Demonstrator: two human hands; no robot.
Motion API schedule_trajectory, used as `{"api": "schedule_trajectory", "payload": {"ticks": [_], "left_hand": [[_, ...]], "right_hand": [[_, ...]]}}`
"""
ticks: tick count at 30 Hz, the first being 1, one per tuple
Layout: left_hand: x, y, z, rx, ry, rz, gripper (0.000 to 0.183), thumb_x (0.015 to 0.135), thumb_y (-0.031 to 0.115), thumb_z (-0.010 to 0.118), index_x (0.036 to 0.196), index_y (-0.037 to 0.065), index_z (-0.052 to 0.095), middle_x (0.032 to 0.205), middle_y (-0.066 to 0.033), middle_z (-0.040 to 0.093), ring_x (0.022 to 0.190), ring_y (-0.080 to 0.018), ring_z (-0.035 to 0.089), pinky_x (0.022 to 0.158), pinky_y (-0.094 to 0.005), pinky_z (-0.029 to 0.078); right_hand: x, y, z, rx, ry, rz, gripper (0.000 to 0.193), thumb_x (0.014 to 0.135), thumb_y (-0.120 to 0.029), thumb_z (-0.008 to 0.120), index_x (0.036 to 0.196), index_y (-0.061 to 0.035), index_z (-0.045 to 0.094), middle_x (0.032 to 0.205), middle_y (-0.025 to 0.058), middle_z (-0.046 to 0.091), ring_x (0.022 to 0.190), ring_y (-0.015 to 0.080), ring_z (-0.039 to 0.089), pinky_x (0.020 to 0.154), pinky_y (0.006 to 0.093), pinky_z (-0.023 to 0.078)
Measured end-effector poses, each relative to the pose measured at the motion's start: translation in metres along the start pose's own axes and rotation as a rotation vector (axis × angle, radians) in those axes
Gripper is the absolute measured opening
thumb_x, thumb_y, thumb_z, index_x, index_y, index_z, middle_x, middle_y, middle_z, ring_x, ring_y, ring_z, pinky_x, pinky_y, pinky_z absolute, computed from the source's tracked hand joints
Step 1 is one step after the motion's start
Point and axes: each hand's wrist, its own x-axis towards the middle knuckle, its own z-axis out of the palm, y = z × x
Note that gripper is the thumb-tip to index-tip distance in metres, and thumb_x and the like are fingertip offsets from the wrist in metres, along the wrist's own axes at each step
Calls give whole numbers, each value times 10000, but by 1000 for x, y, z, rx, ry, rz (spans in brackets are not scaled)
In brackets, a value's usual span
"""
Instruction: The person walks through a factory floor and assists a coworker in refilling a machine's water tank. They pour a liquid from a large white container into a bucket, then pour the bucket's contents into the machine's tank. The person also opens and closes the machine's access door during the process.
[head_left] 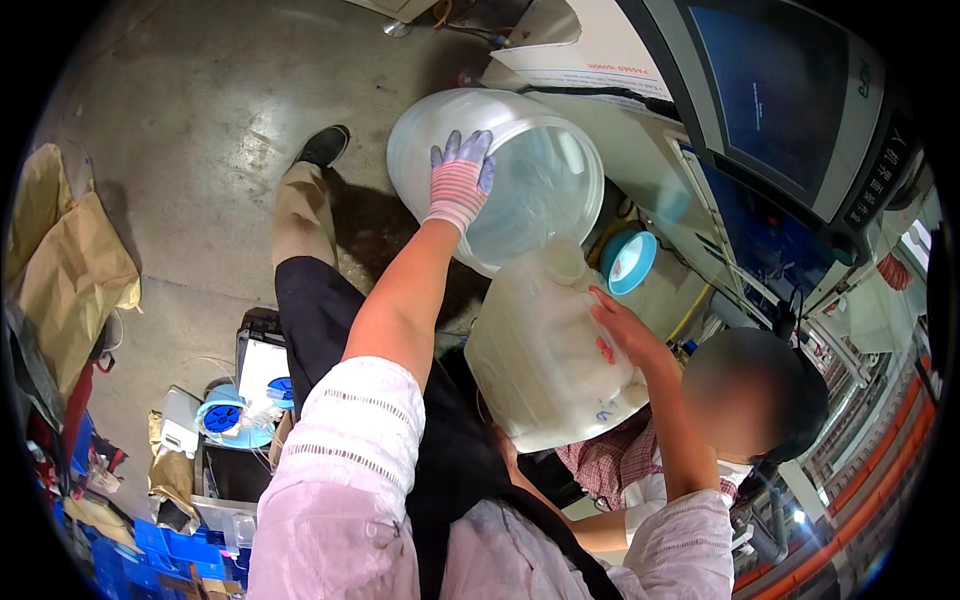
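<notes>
The left hand (462,180) wears a stripy pink and grey glove. It is open, with its fingers spread out on the rim of a big, cloudy white tub (412,150). The right hand (622,325) is bare. It lies on the side of a big, cloudy plastic jug (535,345), near the neck. I cannot tell how tightly it holds on, because the jug hides part of it.

The jug is tipped, and its mouth is at the near edge of the tub, just below the tub's wide round hole. Another person's hand (507,450) is at the bottom end of the jug. That person wears a black cap (803,395) and a checked shirt (610,465).

A small blue bowl (640,262) sits just to the right of the tub. Farther right is a big screen (770,100). A white bottle (181,420) stands at the lower left.
</notes>
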Motion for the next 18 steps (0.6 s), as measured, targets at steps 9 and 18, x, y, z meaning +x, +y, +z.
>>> {"api": "schedule_trajectory", "payload": {"ticks": [9, 18], "left_hand": [[-1, -2, 2, -15, 20, 6, 388, 920, 305, 452, 1280, 162, 473, 1316, -84, 504, 1272, -389, 380, 1061, -580, 227], [0, -1, 2, -7, 28, 14, 384, 927, 305, 442, 1283, 166, 472, 1300, -82, 514, 1266, -386, 385, 1058, -581, 228]], "right_hand": [[4, -1, -3, -23, -4, 20, 571, 960, -308, 439, 1478, -193, 228, 960, 49, 509, 539, 139, 467, 429, 292, 426], [7, -1, -8, -27, -45, 40, 578, 970, -316, 416, 1488, -207, 182, 915, 61, 508, 542, 137, 463, 428, 290, 421]]}}
